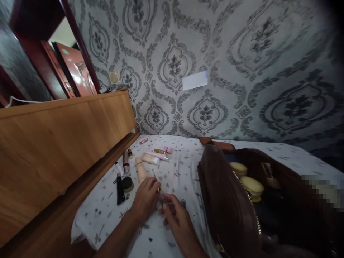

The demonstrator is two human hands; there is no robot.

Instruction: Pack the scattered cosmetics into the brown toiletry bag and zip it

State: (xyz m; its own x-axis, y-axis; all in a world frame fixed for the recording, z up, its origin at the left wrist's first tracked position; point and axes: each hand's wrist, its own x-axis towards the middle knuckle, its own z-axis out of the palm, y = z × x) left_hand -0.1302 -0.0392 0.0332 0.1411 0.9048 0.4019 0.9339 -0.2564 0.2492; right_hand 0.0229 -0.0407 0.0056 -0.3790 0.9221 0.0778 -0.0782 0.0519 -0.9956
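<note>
My left hand (145, 200) is curled over a small gold-tipped item (158, 189) on the patterned white sheet (177, 165). Close beside it, my right hand (174, 215) pinches something thin that I cannot make out. Just beyond the left hand lie a peach tube (141, 170), a round dark compact (127, 184) and a black tube (119, 191). To the right stands an open brown bag (228, 200) holding two yellow-lidded jars (251, 186).
More cosmetics lie further back: a cream tube (150, 158), a gold stick (160, 151), a pink item (169, 149) and a lipstick (125, 164). A wooden headboard (59, 143) runs along the left. Patterned wallpaper (215, 64) stands behind the bed.
</note>
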